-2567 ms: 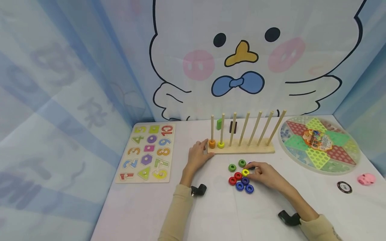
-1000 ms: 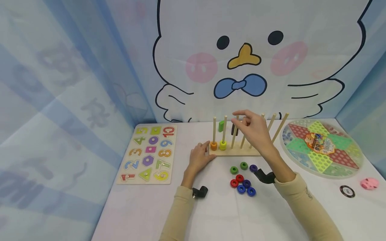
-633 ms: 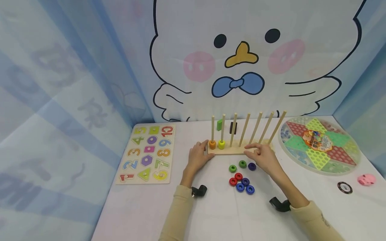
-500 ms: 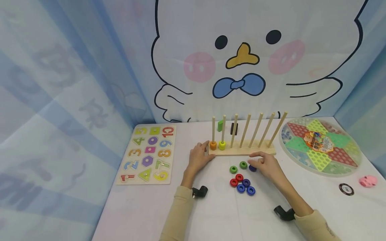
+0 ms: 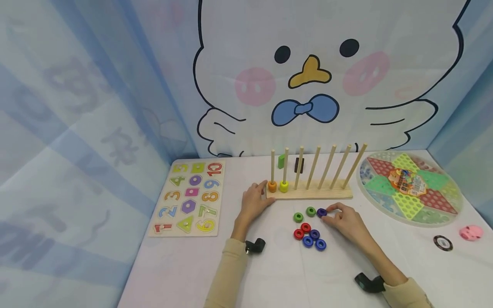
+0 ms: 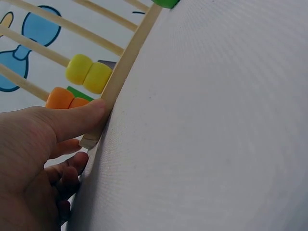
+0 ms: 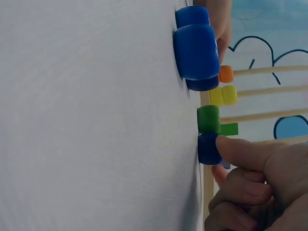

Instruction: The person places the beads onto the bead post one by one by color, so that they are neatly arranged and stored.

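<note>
My left hand (image 5: 254, 203) grips the left end of the wooden peg rack (image 5: 308, 194), thumb on the front edge, as the left wrist view shows. Orange beads (image 6: 60, 97) sit on the first peg and two yellow beads (image 6: 89, 73) on the second; the other pegs are bare. In front of the rack, my right hand (image 5: 348, 224) pinches a dark blue bead (image 5: 321, 212) between thumb and index finger, down at the table. Right beside that bead lies a green bead (image 5: 310, 211), with another green bead (image 5: 298, 217) to its left.
Nearer me lie red beads (image 5: 298, 234) and several blue beads (image 5: 320, 244). A number puzzle board (image 5: 185, 199) is at left, a round Chinese checkers board (image 5: 410, 188) at right. A black chip (image 5: 443, 243) and pink pig (image 5: 470, 232) lie far right. Green (image 5: 281, 161) and dark blocks (image 5: 299, 165) stand behind the rack.
My right hand carried a yellow bead from the pile onto the second peg, let it go, then came down to the dark blue bead. The left hand stayed on the rack.
</note>
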`<state>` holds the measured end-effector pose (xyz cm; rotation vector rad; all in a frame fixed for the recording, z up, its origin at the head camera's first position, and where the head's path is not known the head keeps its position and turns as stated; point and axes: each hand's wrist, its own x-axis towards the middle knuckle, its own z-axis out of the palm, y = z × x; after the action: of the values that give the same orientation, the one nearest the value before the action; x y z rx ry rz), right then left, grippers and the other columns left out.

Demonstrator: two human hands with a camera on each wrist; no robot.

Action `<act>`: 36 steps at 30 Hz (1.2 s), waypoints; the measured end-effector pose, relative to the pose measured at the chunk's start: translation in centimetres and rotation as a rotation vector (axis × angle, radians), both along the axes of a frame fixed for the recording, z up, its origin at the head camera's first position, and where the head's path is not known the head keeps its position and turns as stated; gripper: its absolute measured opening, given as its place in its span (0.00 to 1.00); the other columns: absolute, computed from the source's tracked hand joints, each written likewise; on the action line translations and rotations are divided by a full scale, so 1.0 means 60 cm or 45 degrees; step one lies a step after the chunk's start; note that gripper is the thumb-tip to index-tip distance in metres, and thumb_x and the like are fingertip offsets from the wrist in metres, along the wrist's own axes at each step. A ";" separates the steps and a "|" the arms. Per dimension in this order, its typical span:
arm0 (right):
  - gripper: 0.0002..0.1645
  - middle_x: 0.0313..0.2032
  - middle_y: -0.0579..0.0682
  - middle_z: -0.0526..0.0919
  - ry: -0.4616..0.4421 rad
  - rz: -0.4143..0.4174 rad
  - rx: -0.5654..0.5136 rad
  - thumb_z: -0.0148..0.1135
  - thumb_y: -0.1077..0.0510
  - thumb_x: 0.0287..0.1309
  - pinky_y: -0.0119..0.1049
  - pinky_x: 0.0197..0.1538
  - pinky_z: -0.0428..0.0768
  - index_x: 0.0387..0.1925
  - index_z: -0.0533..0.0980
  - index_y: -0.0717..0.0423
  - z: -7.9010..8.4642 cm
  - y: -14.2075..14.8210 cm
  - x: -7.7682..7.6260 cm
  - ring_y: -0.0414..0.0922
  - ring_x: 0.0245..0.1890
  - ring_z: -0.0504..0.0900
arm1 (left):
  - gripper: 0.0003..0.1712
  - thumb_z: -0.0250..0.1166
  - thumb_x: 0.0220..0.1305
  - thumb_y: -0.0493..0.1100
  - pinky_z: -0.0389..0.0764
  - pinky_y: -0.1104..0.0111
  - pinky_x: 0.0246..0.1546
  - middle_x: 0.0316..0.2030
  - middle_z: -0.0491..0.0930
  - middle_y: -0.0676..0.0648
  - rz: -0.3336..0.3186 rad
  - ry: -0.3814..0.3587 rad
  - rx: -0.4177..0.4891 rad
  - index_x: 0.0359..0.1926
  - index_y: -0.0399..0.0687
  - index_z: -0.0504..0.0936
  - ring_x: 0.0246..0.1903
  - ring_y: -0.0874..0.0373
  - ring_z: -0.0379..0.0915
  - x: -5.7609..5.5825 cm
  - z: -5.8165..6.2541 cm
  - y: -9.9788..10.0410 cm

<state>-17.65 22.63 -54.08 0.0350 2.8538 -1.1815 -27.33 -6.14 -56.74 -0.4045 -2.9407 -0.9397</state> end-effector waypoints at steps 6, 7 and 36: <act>0.26 0.13 0.43 0.68 0.036 0.035 0.031 0.69 0.51 0.53 0.33 0.19 0.62 0.49 0.73 0.62 0.001 -0.005 -0.002 0.40 0.13 0.64 | 0.40 0.68 0.55 0.59 0.61 0.68 0.33 0.31 0.70 0.54 0.004 0.002 -0.015 0.66 0.50 0.70 0.30 0.60 0.62 -0.002 0.001 0.002; 0.26 0.13 0.43 0.68 0.038 0.039 0.039 0.69 0.51 0.53 0.33 0.20 0.62 0.48 0.73 0.62 0.000 -0.005 -0.002 0.39 0.14 0.64 | 0.40 0.68 0.55 0.59 0.61 0.68 0.33 0.31 0.70 0.54 0.004 0.000 -0.016 0.66 0.50 0.70 0.30 0.60 0.62 -0.002 0.001 0.002; 0.26 0.13 0.46 0.68 0.557 -0.014 0.046 0.65 0.45 0.58 0.34 0.16 0.60 0.49 0.75 0.61 0.190 -0.072 -0.057 0.42 0.11 0.63 | 0.40 0.68 0.55 0.60 0.60 0.69 0.33 0.31 0.69 0.55 0.002 -0.019 -0.037 0.66 0.50 0.69 0.30 0.61 0.62 -0.004 -0.002 0.001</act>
<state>-21.07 18.34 -42.65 -0.2364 3.2477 -1.2768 -27.55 -6.06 -56.88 -0.3975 -2.9709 -0.9052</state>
